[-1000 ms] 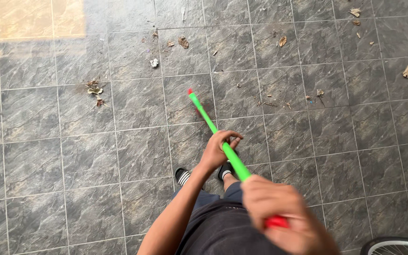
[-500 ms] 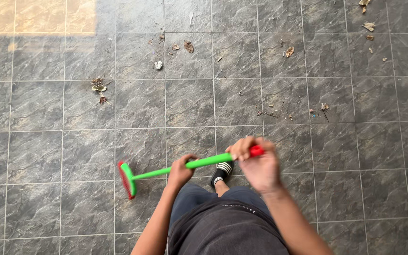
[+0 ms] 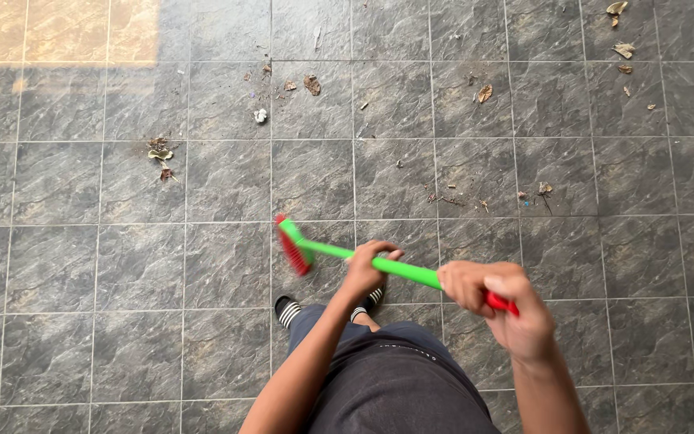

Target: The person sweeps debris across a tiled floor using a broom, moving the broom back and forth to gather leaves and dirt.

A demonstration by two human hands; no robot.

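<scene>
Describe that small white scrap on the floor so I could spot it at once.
Start at the sunlit tan patch in the top-left corner of the grey tiled floor. Move right along that tile row to the scatter of brown leaf bits. The white scrap lies just below and left of them: a crumpled pale lump, the only white piece among brown litter.

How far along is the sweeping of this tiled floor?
Early, by the look of it. No gathered pile shows. Both hands, left hand and right hand, grip the green broom, its red head near the feet. Left: dry leaves, a white scrap and twigs scattered across the grey tiles.
</scene>
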